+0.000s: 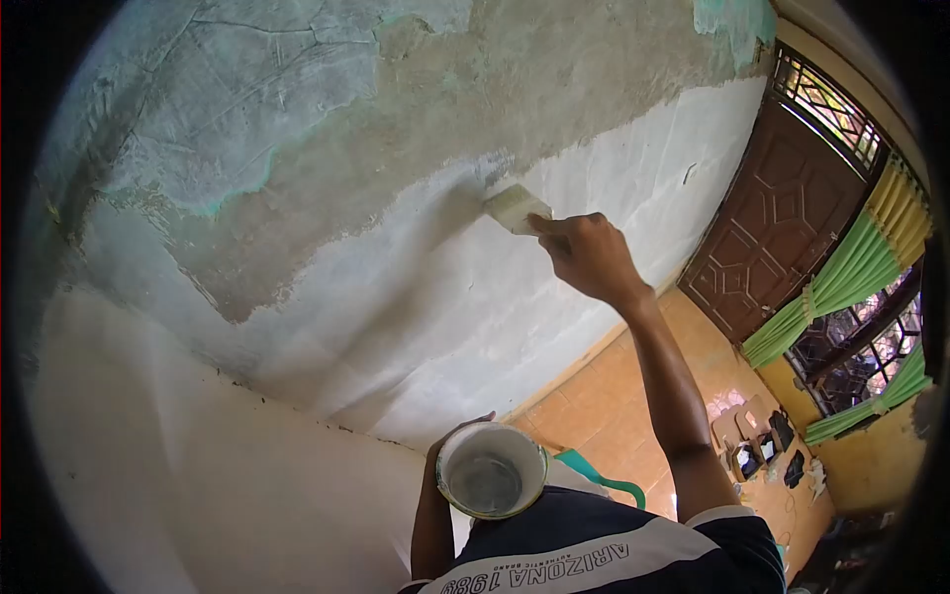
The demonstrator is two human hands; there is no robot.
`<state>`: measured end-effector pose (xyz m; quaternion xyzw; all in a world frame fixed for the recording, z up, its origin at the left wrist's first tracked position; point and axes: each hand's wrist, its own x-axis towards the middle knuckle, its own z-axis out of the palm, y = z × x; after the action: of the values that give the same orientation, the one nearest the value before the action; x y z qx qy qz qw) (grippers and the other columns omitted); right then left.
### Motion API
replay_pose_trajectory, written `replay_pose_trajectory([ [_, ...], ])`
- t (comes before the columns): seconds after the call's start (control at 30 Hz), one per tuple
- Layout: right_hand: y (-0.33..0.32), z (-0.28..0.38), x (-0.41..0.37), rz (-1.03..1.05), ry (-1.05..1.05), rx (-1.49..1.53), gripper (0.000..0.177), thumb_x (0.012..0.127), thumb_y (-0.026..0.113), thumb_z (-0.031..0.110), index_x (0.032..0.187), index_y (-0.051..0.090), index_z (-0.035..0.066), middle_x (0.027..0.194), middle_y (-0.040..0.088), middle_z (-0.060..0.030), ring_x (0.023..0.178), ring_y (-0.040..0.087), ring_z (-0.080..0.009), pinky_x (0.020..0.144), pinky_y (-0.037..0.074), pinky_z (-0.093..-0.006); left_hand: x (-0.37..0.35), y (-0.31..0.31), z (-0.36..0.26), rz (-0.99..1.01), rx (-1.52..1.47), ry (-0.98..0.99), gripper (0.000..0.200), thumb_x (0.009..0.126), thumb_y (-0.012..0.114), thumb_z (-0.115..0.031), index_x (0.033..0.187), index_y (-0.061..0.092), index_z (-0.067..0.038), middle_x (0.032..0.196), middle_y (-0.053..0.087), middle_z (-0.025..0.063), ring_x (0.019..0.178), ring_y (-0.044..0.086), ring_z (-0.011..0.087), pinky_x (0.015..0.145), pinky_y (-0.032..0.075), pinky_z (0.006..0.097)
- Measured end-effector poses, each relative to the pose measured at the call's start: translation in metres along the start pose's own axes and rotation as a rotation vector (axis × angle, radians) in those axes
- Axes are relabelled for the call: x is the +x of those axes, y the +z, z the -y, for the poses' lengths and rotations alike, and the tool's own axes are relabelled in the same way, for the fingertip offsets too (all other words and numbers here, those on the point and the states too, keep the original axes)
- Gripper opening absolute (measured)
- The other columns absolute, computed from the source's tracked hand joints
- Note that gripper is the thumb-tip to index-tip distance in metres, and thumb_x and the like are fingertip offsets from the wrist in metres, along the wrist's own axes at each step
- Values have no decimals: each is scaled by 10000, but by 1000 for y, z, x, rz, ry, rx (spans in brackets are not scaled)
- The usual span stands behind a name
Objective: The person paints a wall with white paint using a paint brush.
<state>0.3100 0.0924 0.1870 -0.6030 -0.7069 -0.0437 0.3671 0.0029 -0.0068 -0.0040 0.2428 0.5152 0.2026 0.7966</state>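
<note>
My right hand (592, 255) is raised to the wall, its fingers closed round the handle of a wide paintbrush (519, 209). The bristle end meets the wall (396, 257) or is very close to it, at the border between white coating and bare grey plaster (435, 109). Lower down, near my body, a white paint bucket (539, 480) is held by my left hand (457, 432), which is mostly hidden behind its side. Inside the bucket lies some greyish-white liquid (485, 483).
At the right are a brown door (777, 213) and green curtains (861, 247) beside a window. Opened cardboard boxes (752, 421) and dark items lie on the orange tiled floor (604, 391). A green strip-like object (604, 480) shows behind the bucket. Old bluish paint (247, 99) cracks higher up.
</note>
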Motion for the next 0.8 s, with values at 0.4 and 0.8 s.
replay_pose_trajectory([
  [0.4,-31,11,45,21,-44,-60,310,963,738,58,1255,831,100,676,695,-194,519,525,-200,592,484,-381,12,-6,5,-27,-135,0,277,925,908,-254,1131,830,-86,963,804,52,808,760,155,767,637,365],
  [0.8,4,7,8,-38,-10,15,334,949,711,97,1264,821,103,856,761,-238,777,758,-388,741,602,-463,18,-6,5,-32,-72,-126,416,919,881,-506,942,792,-100,860,782,77,703,728,192,696,613,382],
])
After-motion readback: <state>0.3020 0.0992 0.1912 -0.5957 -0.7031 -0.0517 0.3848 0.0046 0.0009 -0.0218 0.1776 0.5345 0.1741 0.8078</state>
